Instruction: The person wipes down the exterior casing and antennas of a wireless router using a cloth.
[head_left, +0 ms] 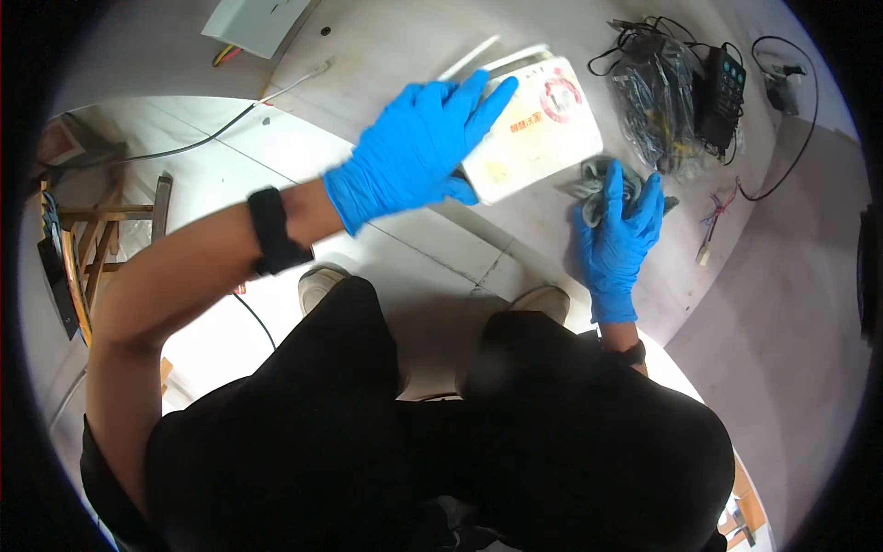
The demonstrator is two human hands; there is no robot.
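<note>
A white box-shaped device with thin white antennas, like a wireless router (538, 138), is tilted above the table edge. My left hand (405, 152), in a blue glove, grips it by its left side, with the fingers over the top face and the thumb at the lower corner. Yellowish stains and a red round print mark that face. To the right, my gloved right hand (618, 244) is closed on a crumpled grey cloth (598, 179) at the tabletop. The cloth is partly hidden by the fingers.
On the table (368, 64), a clear plastic bag (658, 101) lies beside a black device with buttons (724, 97) and dark cables. A small wire connector (708, 235) lies to the right. A white casing (253, 26) is at the upper left, and a wooden stool (101, 221) stands on the left.
</note>
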